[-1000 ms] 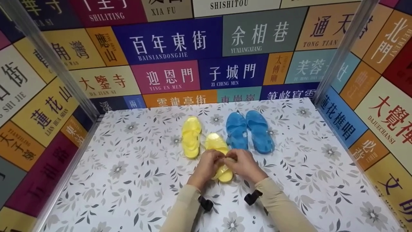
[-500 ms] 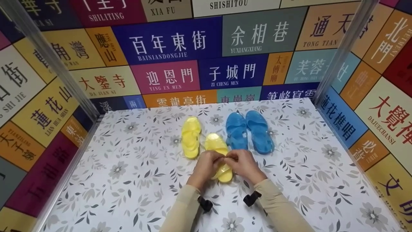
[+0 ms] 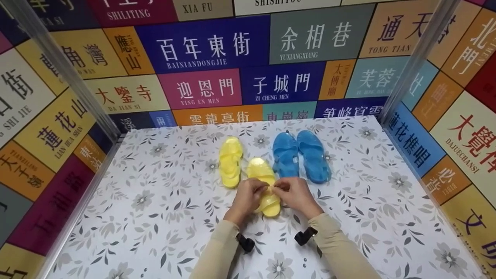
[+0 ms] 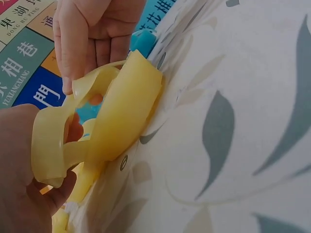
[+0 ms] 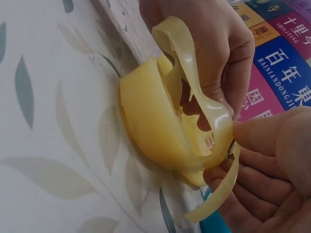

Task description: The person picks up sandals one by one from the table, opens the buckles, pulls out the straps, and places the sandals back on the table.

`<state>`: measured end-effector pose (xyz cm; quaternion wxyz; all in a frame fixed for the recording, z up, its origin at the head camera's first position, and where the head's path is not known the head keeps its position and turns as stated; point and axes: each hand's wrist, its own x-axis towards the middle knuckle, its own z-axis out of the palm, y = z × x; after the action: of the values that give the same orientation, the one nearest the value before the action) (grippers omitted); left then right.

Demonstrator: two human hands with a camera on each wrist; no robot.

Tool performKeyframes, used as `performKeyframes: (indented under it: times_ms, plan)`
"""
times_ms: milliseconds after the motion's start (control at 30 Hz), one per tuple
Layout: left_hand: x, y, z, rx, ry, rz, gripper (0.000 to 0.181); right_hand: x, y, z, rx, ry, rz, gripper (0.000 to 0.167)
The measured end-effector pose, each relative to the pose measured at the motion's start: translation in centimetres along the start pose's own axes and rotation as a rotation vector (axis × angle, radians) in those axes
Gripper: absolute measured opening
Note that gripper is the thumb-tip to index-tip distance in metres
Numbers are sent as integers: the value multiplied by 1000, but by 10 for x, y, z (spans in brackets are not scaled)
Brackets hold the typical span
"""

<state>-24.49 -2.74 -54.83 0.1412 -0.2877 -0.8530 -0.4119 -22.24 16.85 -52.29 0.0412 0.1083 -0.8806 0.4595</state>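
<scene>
A yellow sandal (image 3: 260, 167) lies on the table between both hands, heel toward the person. My left hand (image 3: 248, 197) holds the sandal's ankle strap (image 4: 48, 145) from the left, its fingers partly hidden behind the band. On the other side, my right hand (image 3: 296, 195) pinches the strap near a small metal buckle (image 5: 230, 149). A loose strap end (image 5: 218, 194) hangs below the right fingers in the right wrist view. How far the strap is threaded through the buckle cannot be made out.
A second yellow sandal (image 3: 231, 162) lies to the left. Two blue sandals (image 3: 286, 153) stand side by side behind the right hand. Printed panels (image 3: 205, 46) wall in the flower-patterned table (image 3: 174, 232) at the back and sides.
The head view has shifted slightly. Both hands stay at the same sandal's strap, with only small finger movements; the right fingertips sit slightly farther from the left ones. The other sandals stay put.
</scene>
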Motion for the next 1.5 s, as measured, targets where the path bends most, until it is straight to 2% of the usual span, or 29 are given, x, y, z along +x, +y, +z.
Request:
performKeyframes:
  times_ms: [133, 233, 367, 467, 633, 900, 1133, 1267, 1367, 1500]
  plan:
    - [0, 1, -2, -1, 3, -17, 11, -1, 0, 0, 4, 9, 11, 7]
    - [2, 3, -4, 3, -17, -7, 12, -1, 1, 2, 6, 12, 3, 5]
    - [7, 6, -4, 19, -51, 36, 17, -2, 2, 3, -1, 15, -16, 6]
    - [9, 7, -4, 22, -67, 22, 14, -3, 1, 3, -8, 16, -32, 11]
    - [7, 9, -1, -56, -67, -90, 10, -4, 2, 4, -10, 2, -33, 11]
    - [4, 6, 4, -330, -36, -278, 10, -3, 3, 3, 7, 14, -15, 10]
    - [0, 2, 6, -393, 24, -353, 9, -3, 3, 2, 16, 15, -3, 9]
    - [-1, 0, 5, -396, 23, -319, 9, -3, 4, 3, 19, 23, -8, 8]
    - [1, 1, 3, -381, -15, -270, 11, -3, 4, 3, 15, 25, -4, 8]
    - [3, 4, 3, -377, -71, -257, 16, -3, 4, 3, 21, 30, -8, 9]
